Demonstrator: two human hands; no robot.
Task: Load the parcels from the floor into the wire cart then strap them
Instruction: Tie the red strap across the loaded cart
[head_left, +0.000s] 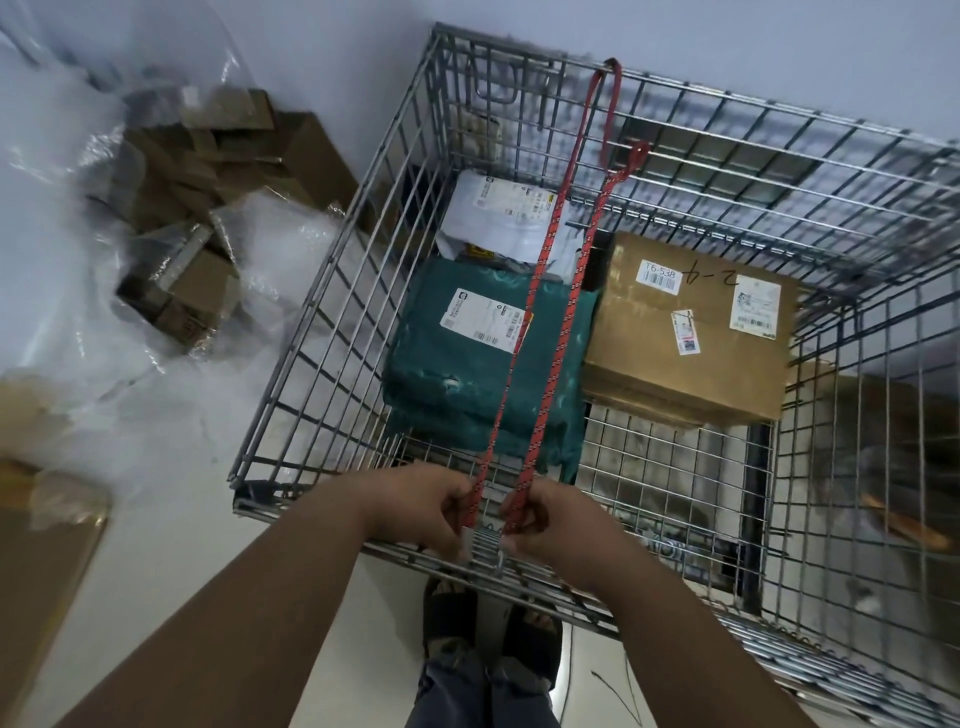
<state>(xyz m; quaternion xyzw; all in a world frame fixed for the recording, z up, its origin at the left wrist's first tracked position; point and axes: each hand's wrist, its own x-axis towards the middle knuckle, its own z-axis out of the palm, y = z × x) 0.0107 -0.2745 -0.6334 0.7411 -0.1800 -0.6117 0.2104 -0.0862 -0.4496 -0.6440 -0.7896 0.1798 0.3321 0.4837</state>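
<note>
Pale floor (171, 519) underfoot, bare between the sandalled feet (491, 631) and the near rim of the wire cart (332, 291). Flat cardboard sheet (36, 545) at the near left edge, crowding that side.

Left hand (421, 506) curled closed, pinching 1 strand of the red cord (540, 270) just above the cart's near rim. Right hand (540, 519) closed the same way on the other strand, just beside the left, knuckles close but not clearly touching. Both strands taut, running from the hands up across the cart's open top to its far rim, looped over the top wire there; knot and short loose tail hanging just inside the far wall.

Inside, 3 parcels on the cart bottom, below the cord. Nearest: teal bag (483, 374) with a white shipping label, print too small to read. To its right, touching: brown box (691, 332), a barcode sticker reading "T6-538", handwriting beside it like "2-4" upside down, plus 2 more stickers too fine to read. Behind the teal one: white bag (498, 218) with a white label and a yellow patch, unreadable. Open wire bottom showing at the near right of the cart.

Left of the cart, well apart from it: clear plastic sack (171, 218) of crushed cardboard scraps on the floor. Beyond the cart, plain pale wall (727, 36).
</note>
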